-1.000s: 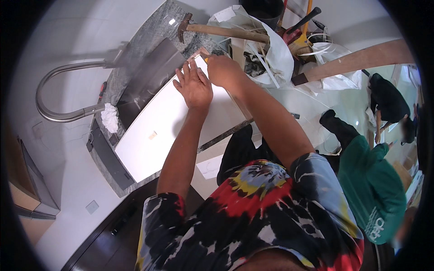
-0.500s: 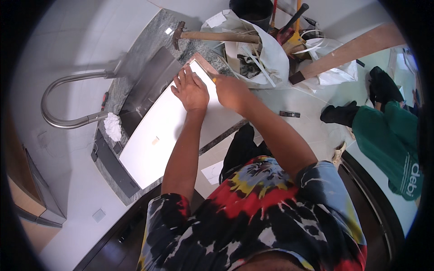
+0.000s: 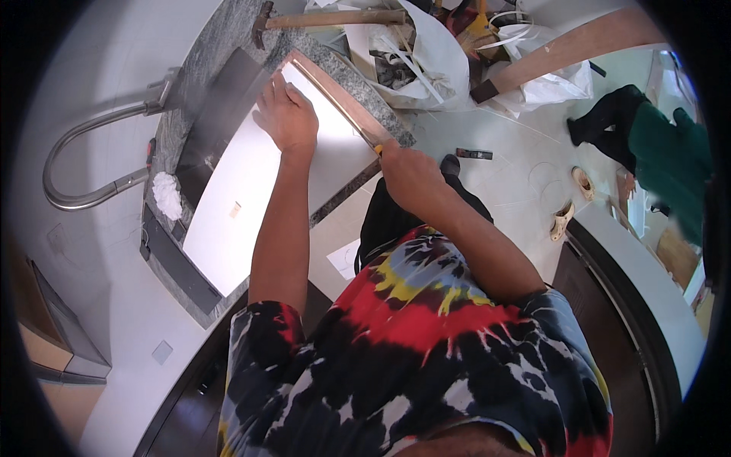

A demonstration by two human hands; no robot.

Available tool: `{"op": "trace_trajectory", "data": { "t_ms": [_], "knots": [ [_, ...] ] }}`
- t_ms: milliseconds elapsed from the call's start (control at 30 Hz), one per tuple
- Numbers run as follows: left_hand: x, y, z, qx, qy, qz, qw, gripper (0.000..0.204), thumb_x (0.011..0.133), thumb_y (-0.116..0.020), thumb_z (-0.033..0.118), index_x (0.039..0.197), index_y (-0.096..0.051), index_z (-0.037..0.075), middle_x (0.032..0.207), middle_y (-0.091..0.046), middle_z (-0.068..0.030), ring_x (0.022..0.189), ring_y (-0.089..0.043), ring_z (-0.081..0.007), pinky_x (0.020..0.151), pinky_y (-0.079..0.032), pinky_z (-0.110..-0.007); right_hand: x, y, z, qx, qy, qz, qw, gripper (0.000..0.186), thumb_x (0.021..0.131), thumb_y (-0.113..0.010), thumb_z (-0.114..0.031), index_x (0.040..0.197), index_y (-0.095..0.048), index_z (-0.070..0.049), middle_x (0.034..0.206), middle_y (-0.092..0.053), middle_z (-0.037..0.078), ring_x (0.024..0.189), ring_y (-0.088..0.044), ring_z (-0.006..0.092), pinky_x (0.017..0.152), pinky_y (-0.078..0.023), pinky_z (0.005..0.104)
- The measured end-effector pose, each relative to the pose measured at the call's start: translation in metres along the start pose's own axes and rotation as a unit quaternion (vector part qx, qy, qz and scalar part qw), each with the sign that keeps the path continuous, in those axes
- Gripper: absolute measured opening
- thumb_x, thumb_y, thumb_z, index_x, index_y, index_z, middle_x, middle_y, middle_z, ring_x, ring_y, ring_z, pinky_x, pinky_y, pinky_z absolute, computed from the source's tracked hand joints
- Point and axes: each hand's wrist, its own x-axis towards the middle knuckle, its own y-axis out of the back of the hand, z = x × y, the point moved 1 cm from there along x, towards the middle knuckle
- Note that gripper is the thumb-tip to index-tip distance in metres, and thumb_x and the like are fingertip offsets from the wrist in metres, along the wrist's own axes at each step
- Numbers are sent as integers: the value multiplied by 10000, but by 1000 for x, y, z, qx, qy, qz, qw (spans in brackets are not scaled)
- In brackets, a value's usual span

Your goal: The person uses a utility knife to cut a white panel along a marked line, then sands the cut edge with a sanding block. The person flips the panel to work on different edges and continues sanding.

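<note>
A long white panel (image 3: pixel 228 244) lies slantwise over a sink basin (image 3: pixel 199 169) set in a grey speckled stone counter (image 3: pixel 169 107). My left hand (image 3: pixel 295 122) presses flat on the panel near its far end, fingers stretched out. Along the panel's right-hand edge runs a brown wooden strip (image 3: pixel 339 91). At the near right corner of that edge, my right hand (image 3: pixel 411 177) is closed around a small yellow tool (image 3: pixel 379 150). Most of the tool is hidden in my fist, so its kind cannot be made out.
A hammer (image 3: pixel 335 19) lies at the far end by a white sack (image 3: pixel 438 68) of scraps. A curved metal faucet (image 3: pixel 57 171) and a crumpled white cloth (image 3: pixel 167 196) are at left. A long wooden board (image 3: pixel 571 53), sandals (image 3: pixel 562 221) and a person in green (image 3: pixel 670 160) are at right.
My right hand has slid with the yellow tool along the panel's edge toward me, to the near corner. The left hand stays on the panel. The whole view has shifted.
</note>
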Motion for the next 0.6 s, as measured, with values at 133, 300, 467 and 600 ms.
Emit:
{"op": "trace_trajectory", "data": {
  "t_ms": [133, 300, 467, 600],
  "knots": [
    [-4, -3, -3, 24, -16, 28, 999, 360, 981, -460, 181, 1308, -572, 79, 1282, -593, -87, 1164, -531, -311, 905, -405, -538, -16, -4, 4, -8, 8, 8, 1000, 110, 909, -508, -49, 968, -524, 43, 784, -684, 252, 751, -702, 424, 660, -564, 503],
    [0, -4, -3, 29, -35, 41, 998, 348, 981, -463, 173, 1292, -582, 73, 1270, -600, -81, 1159, -544, -309, 883, -424, -534, -34, -9, 13, -9, 1, 4, 1000, 107, 898, -515, -28, 972, -517, 49, 792, -690, 252, 763, -705, 419, 671, -563, 489],
    [-1, -4, -5, 14, -31, 39, 999, 349, 978, -472, 172, 1295, -577, 72, 1272, -600, -92, 1186, -539, -307, 894, -423, -540, -47, -16, 18, -8, 11, 9, 1000, 111, 888, -517, -20, 979, -517, 44, 810, -689, 255, 769, -702, 419, 681, -559, 490],
    [-3, -1, -4, -30, 19, -22, 999, 429, 1019, -402, 268, 1382, -551, 94, 1400, -544, -109, 1334, -455, -343, 1069, -332, -586, -52, -31, 28, -37, 25, 27, 999, 96, 892, -520, -48, 946, -535, 30, 821, -690, 241, 759, -697, 415, 671, -554, 496]
  ]
}}
